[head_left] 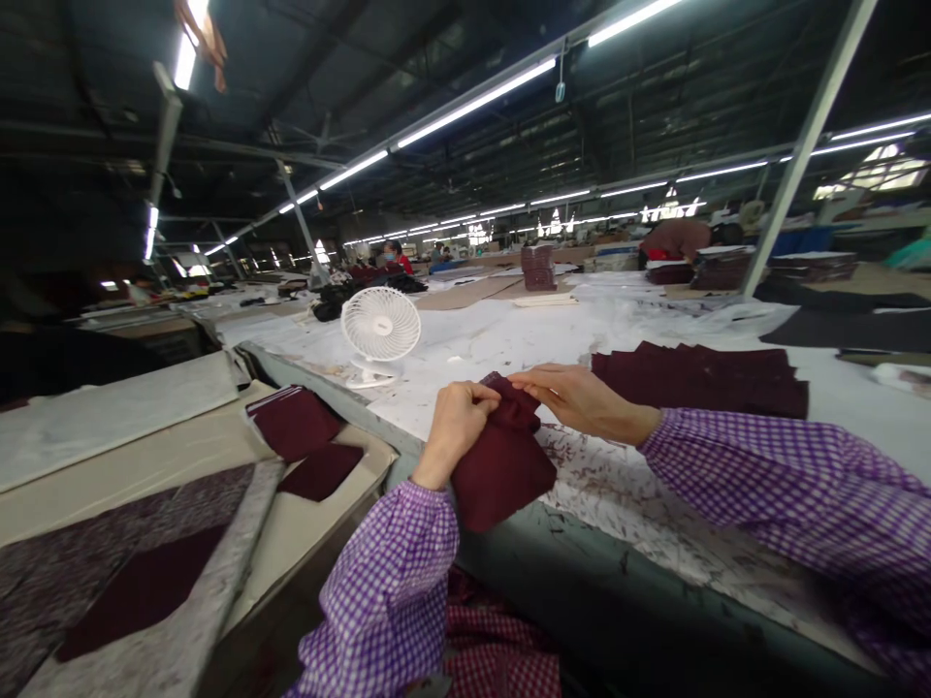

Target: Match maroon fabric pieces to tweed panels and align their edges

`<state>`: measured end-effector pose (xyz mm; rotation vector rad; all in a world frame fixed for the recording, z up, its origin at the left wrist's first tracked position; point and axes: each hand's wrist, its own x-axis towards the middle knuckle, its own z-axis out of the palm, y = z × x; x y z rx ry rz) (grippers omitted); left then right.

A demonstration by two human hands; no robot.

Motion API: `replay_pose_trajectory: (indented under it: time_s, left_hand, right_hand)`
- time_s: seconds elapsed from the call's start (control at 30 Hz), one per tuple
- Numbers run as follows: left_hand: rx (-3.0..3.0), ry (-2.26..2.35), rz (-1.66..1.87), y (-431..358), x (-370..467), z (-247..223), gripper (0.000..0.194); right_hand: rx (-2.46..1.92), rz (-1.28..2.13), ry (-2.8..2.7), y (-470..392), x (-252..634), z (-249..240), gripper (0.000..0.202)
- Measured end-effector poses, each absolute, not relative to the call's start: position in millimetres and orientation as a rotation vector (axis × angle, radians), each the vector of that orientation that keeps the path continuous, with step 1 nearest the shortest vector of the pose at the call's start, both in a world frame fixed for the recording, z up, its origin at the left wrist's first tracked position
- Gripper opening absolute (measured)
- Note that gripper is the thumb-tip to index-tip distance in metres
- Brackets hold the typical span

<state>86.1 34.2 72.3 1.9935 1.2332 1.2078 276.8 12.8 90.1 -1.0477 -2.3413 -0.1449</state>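
A dark maroon fabric piece (503, 470) hangs over the near edge of the white-covered table, its upper end bunched between my hands. My left hand (457, 422) pinches that end from the left, thumb and forefinger pressed together. From the right, my right hand (582, 396) grips the same end at its top corner with the fingertips. To the right of my right hand lies a fanned row of maroon fabric pieces (702, 378). What lies under my fingers is hidden.
A small white fan (381, 325) stands on the table ahead. At left, a lower surface (349, 514) bears maroon pieces (295, 424) and a speckled board (251, 523). Stacked fabric (538, 268) stands farther back. A slanted metal post (807, 150) rises at right, near a bent-over person (676, 240).
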Motion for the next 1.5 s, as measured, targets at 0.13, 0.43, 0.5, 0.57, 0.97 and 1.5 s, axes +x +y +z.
replay_pose_trajectory:
  time_s: [0.13, 0.43, 0.5, 0.57, 0.97, 1.5]
  left_hand:
    - [1.503, 1.025, 1.129, 34.0, 80.3, 89.0, 0.011]
    - [1.284, 0.923, 1.069, 34.2, 103.1, 61.4, 0.008]
    - [1.35, 1.004, 1.071, 36.7, 107.4, 50.3, 0.008]
    - [1.413, 1.054, 1.088, 39.3, 109.0, 44.3, 0.009]
    - [2.403, 1.587, 0.978, 26.1, 121.2, 39.3, 0.024]
    - [2.486, 1.522, 0.858, 26.1, 111.3, 40.9, 0.017]
  right_hand:
    - [-1.199, 0.121, -2.319, 17.3, 284.6, 91.7, 0.033]
    - [-1.266, 0.16, -2.479, 37.4, 292.9, 56.7, 0.02]
    - [-1.279, 0.137, -2.449, 38.8, 293.9, 53.5, 0.018]
    - [-1.328, 0.131, -2.37, 38.1, 295.6, 56.2, 0.022]
    - [-1.324, 0.081, -2.268, 17.1, 286.6, 75.3, 0.029]
    - [-1.245, -0.055, -2.554, 24.6, 283.9, 58.0, 0.031]
